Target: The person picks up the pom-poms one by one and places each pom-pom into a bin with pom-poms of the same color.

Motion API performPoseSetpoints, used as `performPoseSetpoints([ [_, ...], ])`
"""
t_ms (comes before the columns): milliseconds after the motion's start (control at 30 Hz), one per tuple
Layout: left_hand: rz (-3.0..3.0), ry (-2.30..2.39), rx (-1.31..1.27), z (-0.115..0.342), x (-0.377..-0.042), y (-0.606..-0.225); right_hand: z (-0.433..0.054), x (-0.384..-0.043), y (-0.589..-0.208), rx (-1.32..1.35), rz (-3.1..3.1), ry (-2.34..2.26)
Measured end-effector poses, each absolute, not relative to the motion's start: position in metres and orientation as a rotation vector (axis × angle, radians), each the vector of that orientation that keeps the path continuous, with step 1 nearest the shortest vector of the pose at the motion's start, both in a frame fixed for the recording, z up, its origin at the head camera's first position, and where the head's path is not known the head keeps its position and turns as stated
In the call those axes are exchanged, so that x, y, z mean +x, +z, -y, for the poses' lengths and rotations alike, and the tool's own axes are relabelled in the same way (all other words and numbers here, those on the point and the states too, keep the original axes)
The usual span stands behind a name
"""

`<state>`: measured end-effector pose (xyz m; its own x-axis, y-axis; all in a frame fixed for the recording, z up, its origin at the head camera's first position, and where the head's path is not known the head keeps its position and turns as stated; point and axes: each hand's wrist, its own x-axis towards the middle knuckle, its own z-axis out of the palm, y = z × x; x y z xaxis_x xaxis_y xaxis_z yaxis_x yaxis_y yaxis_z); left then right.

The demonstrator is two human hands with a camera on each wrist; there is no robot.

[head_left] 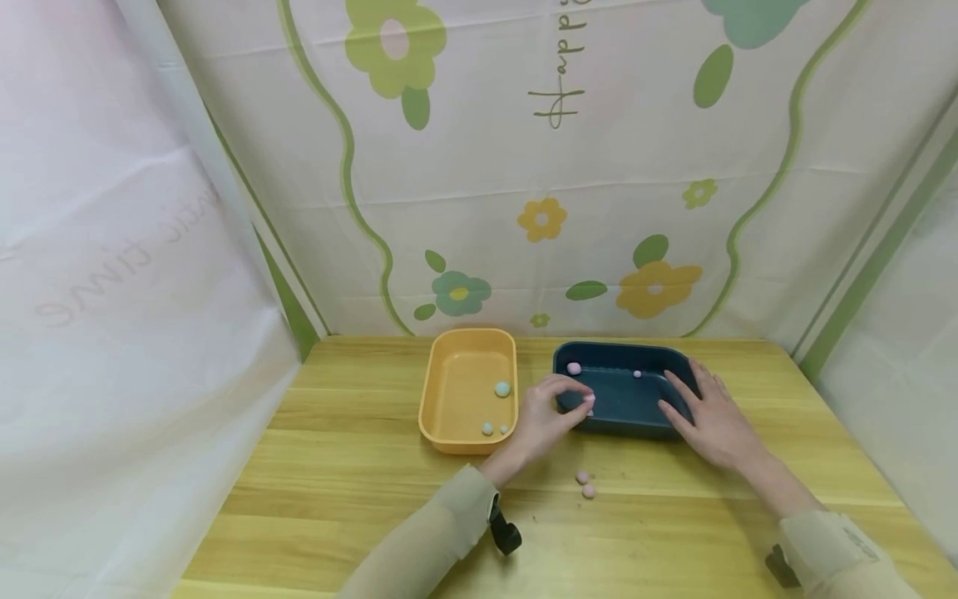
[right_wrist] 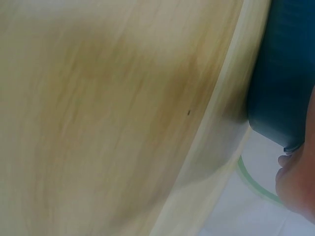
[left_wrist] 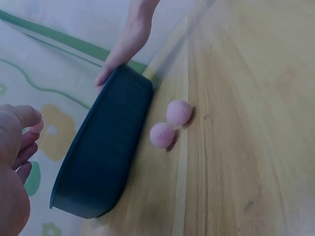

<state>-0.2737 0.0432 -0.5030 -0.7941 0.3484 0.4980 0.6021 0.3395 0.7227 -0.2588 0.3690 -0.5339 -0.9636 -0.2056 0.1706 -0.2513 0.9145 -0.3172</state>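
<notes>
My left hand [head_left: 548, 409] pinches a small pink ball [head_left: 590, 400] between thumb and fingertips, over the left end of the dark blue tray [head_left: 617, 430]. In the left wrist view, that ball [left_wrist: 37, 128] shows partly behind the fingers. Spread over the tray's right end is my right hand [head_left: 714, 424], its fairly straight fingers resting at the rim. Inside the tray lie a larger pink ball [head_left: 574, 368] and a smaller pink ball [head_left: 638, 374]. Two more pink balls [left_wrist: 179, 112] sit close together on the table in front of the tray.
A yellow tray [head_left: 430, 416] stands left of the blue one, with a larger green ball [head_left: 502, 388] and two smaller ones in it. Both trays sit near the back of the wooden table [head_left: 359, 482]. A flowered cloth [head_left: 479, 166] hangs behind.
</notes>
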Motion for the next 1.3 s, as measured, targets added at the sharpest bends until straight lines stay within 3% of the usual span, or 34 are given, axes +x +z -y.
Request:
performPoseSetpoints([
  [1100,2.441,-1.282,-0.758,-0.055,-0.298,-0.519,-0.369,-0.258,-0.532,0.366,2.965,0.483],
  [1300,2.434,-1.216,-0.856,-0.052,-0.297,-0.520,-0.369,-0.259,-0.533,0.366,2.953,0.486],
])
